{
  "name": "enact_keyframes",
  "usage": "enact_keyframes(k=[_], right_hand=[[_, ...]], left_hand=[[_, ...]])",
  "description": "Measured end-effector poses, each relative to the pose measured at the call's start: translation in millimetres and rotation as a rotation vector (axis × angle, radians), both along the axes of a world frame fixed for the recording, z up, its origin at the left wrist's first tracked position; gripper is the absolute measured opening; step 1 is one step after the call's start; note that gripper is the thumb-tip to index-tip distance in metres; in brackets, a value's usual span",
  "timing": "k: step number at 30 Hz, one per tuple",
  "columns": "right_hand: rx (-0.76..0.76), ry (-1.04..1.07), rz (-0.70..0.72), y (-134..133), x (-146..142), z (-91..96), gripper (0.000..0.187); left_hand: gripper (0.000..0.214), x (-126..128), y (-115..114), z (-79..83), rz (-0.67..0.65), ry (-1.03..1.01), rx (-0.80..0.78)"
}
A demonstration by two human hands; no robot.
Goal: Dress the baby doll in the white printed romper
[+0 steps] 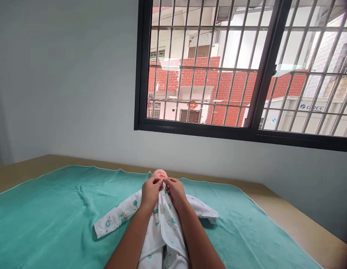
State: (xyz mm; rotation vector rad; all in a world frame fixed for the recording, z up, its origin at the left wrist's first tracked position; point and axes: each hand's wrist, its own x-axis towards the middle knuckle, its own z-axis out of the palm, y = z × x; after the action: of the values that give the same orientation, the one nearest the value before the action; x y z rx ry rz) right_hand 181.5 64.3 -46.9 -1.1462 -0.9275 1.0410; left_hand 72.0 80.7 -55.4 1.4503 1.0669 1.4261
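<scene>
A baby doll [159,172] lies on its back, its head at the far end and its face partly hidden behind my fingers. It wears a white long-sleeved baby shirt [165,229] with green prints and buttons down the front. At the collar, just under the doll's chin, my left hand [151,191] pinches the shirt's edge. My right hand [175,191] is closed on the opposite side of the same collar, its fingertips almost meeting the left ones. Both sleeves spread outward, and white printed cloth continues below the shirt between my forearms. The exact fold or button between my fingertips is too small to tell.
A green blanket [50,209] lies under the doll, over a light wooden tabletop [299,224] whose border shows at the back and right. Beyond stands a pale wall [67,82] with a dark-framed, barred window [196,132].
</scene>
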Motion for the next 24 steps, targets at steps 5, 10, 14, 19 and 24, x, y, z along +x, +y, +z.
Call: enact_keyframes(k=[5,10,14,19,24], right_hand=[[0.019,0.009,0.004,-2.1,-1.7,1.1,0.021],[0.036,-0.062,-0.026,-2.2,-5.3,2.1,0.016],[0.051,-0.085,-0.021,-1.9,-4.3,0.4,0.017],[0.061,-0.082,0.055,-3.2,0.7,-1.5,0.020],[0.063,-0.029,0.130,-1.7,7.0,-5.5,0.025]], left_hand=[[0.021,-0.6,-0.2,0.2,-0.021,-0.084,-0.039],[0.028,-2.8,-1.2,0.5,-0.069,-0.156,-0.073],[0.026,-3.9,-0.9,-0.1,-0.070,-0.142,-0.071],[0.022,-3.6,1.5,-2.3,-0.041,-0.118,-0.046],[0.019,-3.8,0.8,-0.9,-0.033,-0.085,-0.017]])
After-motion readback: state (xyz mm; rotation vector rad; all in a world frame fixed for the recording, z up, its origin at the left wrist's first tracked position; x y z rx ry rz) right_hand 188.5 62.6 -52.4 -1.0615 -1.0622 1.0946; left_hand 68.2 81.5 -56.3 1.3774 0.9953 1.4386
